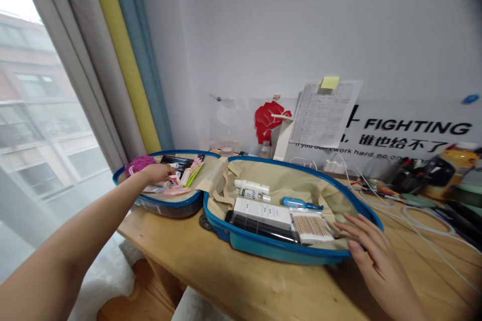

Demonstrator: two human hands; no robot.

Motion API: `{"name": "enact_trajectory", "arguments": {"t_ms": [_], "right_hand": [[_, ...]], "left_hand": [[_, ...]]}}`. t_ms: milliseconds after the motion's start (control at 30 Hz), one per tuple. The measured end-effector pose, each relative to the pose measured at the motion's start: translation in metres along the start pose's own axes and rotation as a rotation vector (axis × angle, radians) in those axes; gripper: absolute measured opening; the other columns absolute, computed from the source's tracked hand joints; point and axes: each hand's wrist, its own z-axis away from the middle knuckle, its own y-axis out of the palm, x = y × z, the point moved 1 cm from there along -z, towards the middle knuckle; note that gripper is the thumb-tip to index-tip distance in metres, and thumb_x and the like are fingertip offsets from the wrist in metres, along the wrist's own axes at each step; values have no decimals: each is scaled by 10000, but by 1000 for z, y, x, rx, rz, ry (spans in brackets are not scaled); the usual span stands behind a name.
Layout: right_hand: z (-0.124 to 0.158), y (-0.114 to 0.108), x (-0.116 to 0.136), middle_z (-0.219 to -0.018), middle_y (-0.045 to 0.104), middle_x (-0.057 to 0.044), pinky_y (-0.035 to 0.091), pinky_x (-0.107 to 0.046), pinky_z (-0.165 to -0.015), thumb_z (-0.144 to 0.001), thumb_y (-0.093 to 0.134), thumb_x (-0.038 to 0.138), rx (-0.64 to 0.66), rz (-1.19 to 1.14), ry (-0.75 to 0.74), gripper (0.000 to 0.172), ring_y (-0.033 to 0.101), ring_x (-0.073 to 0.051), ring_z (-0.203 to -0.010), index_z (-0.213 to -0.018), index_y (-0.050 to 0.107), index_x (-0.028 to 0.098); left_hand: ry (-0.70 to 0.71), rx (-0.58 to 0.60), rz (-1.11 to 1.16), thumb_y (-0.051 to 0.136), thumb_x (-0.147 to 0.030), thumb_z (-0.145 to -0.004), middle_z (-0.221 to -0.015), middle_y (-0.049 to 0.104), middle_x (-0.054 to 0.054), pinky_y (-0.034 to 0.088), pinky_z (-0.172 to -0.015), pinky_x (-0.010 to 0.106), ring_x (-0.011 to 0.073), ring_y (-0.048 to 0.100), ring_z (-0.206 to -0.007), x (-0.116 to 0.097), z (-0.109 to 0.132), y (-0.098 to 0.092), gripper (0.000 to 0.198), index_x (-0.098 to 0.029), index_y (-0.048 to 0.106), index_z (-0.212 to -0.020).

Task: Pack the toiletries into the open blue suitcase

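Note:
A small blue-rimmed suitcase (293,257) lies opened flat on the table, its two beige-lined halves side by side. My left hand (156,173) reaches into the left half, fingers closed by small white and red tubes (174,178); whatever they grip is too small to make out. Around it are a purple mesh bundle (139,164), a dark case (176,162) and a green-and-pink packet (195,169). My right hand (371,248) rests open at the right half's rim, fingers spread near a pack of cotton swabs (312,226).
The right half also holds a white box (262,212), a black box (259,228), a blue bottle (300,203) and white tubes (251,186). Cables (429,220) and an orange bottle (452,168) lie right on the wooden table (241,281). A curtained window stands left.

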Motion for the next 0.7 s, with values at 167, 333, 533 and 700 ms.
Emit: {"name": "enact_trajectory", "arguments": {"t_ms": [167,333,533,700], "right_hand": [[-1,-1,0,-1165,639,-82,465,-488,-924,-905,346,490,7,-6,17,412,511,-290,-1209,-1036,656,252],[-2,-2,1,-1162,642,-78,469,-486,-926,-902,345,498,19,-9,18,412,522,-287,-1201,-1020,659,259],[0,0,-1,-1167,639,-82,464,-491,-934,-901,334,516,20,-15,34,439,511,-291,-1212,-1044,658,257],[0,-1,0,-1168,636,-90,459,-492,-941,-905,336,513,26,-11,39,436,508,-291,-1216,-1026,658,245]], "left_hand": [[21,-26,-3,441,-253,-826,-1156,656,88,435,-844,268,218,607,-1014,0,3,4,302,-198,611,-1070],[12,-49,8,426,-258,-828,-1147,647,95,440,-847,278,225,606,-1017,-2,7,3,305,-193,593,-1074],[77,-94,16,529,-198,-691,-1123,593,107,436,-894,323,252,585,-1026,-23,20,-3,424,-187,572,-1113],[127,-41,-46,524,-148,-672,-1158,570,111,451,-876,354,265,590,-1022,-36,25,-7,538,-223,567,-1203]]}}
